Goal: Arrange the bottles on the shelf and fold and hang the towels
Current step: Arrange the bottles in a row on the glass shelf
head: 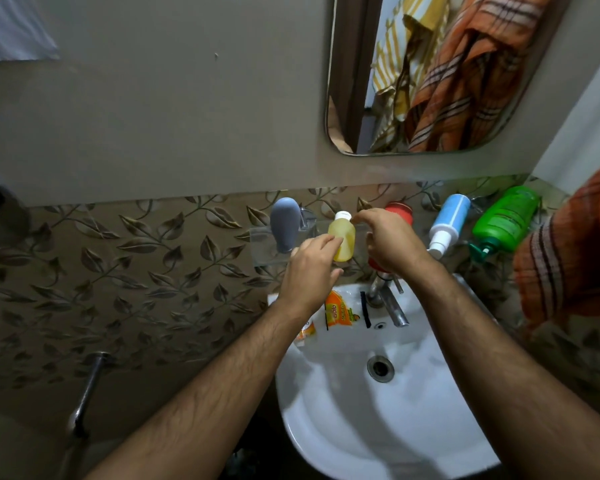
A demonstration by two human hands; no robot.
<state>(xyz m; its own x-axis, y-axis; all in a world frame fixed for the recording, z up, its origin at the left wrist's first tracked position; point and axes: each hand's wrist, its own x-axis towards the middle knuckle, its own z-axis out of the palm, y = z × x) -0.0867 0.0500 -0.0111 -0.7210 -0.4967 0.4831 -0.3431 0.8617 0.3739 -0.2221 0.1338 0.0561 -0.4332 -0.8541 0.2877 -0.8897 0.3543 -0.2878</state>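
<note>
1. Nearest the camera: white sink [326, 427] directly below, both forearms reaching over it toward the glass shelf [260, 244].
2. Left hand [309, 271]: fingers curled around the lower body of the yellow bottle [342, 239], apparently steadying it upright on the shelf.
3. Right hand [388, 240]: fingertips pinched near the bottle's white cap; actual contact cannot be confirmed.
4. Grey bottle [284, 223], red bottle [400, 211], blue bottle [449, 223] and green bottle [503, 220] already line the shelf.
5. Orange towel [568, 258] hangs bunched at right, unfolded.

Head camera looks steeply down, close over the sink [343, 427] (single view).
</note>
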